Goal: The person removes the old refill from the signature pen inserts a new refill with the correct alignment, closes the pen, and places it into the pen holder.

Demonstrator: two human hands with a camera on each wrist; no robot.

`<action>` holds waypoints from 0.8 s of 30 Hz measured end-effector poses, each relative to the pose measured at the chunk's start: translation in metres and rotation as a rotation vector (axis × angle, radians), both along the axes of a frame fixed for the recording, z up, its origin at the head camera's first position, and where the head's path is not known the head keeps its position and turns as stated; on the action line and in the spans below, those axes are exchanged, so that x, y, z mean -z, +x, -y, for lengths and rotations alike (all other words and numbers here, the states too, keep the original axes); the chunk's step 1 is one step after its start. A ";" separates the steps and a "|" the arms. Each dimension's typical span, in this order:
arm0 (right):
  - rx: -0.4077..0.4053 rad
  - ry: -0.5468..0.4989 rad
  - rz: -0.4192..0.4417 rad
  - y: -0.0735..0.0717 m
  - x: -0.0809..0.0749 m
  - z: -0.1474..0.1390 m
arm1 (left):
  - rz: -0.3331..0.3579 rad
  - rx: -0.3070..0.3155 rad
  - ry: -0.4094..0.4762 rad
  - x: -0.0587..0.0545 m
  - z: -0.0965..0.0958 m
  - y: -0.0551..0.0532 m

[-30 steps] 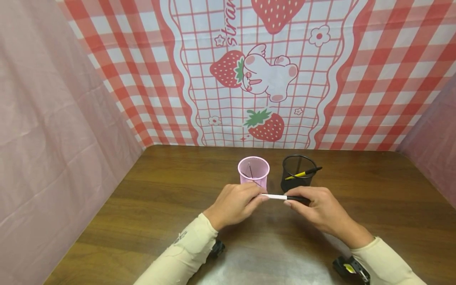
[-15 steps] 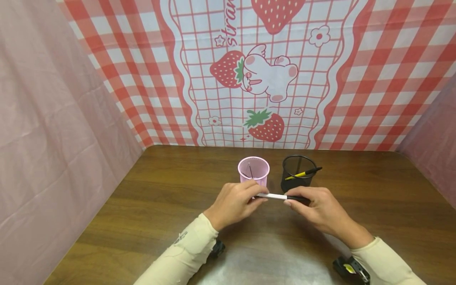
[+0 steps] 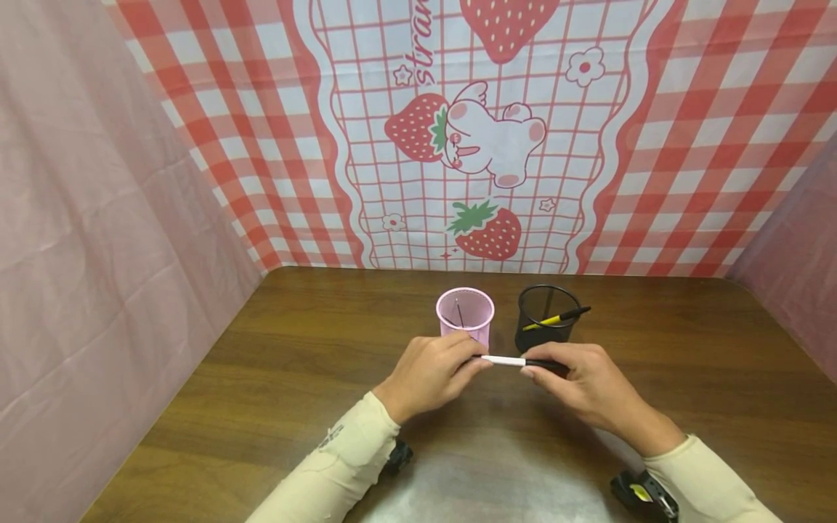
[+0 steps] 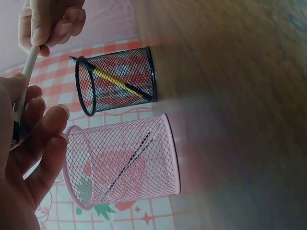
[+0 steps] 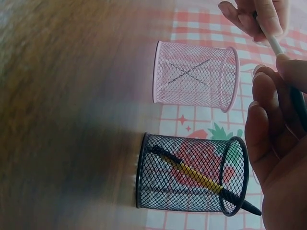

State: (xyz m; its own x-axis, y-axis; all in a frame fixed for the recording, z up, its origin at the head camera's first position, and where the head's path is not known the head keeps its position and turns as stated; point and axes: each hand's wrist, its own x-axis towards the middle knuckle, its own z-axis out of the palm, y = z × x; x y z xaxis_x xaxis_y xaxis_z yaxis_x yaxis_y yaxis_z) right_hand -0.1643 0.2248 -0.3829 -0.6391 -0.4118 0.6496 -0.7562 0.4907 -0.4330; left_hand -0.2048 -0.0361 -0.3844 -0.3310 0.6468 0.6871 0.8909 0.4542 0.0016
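Note:
Both hands hold a slim pen (image 3: 506,360) with a white barrel and black ends, level above the table. My left hand (image 3: 431,372) pinches its left end between thumb and fingers, and a black tip shows inside that hand in the left wrist view. The black right end is gripped by my right hand (image 3: 591,385), partly covering it. Just beyond the left fingers stands a pink mesh cup (image 3: 484,335) with thin dark sticks (image 4: 127,165) leaning inside. Beyond the right hand is a black mesh cup (image 3: 531,341) holding a yellow-and-black pen (image 3: 551,319) that pokes over the rim.
The cups stand upright side by side on a brown wooden table (image 3: 275,363). A red-and-white checked cloth (image 3: 392,181) with strawberries hangs behind its back edge, and a pink curtain (image 3: 131,218) hangs on the left.
The left fingers loosened half a second ago, showing the pen's black left tip, and have pinched together on it again. The right hand and both cups have stayed in place.

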 end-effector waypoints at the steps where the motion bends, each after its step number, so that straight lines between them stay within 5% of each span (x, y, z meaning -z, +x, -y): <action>1: 0.001 0.001 -0.001 0.000 0.000 0.000 | 0.012 -0.002 -0.006 0.000 0.000 0.000; 12: -0.001 0.011 -0.012 -0.001 0.000 0.000 | 0.118 0.015 -0.013 -0.001 -0.002 0.001; 24: 0.001 0.017 -0.003 0.000 0.002 0.003 | -0.035 0.027 -0.008 0.002 -0.001 -0.001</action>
State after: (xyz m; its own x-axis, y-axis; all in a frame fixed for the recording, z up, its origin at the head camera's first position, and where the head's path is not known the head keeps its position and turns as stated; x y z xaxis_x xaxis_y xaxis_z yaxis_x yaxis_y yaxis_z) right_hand -0.1643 0.2216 -0.3847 -0.6376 -0.4224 0.6442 -0.7570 0.4985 -0.4224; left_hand -0.2054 -0.0346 -0.3863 -0.2886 0.6607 0.6929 0.9025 0.4294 -0.0335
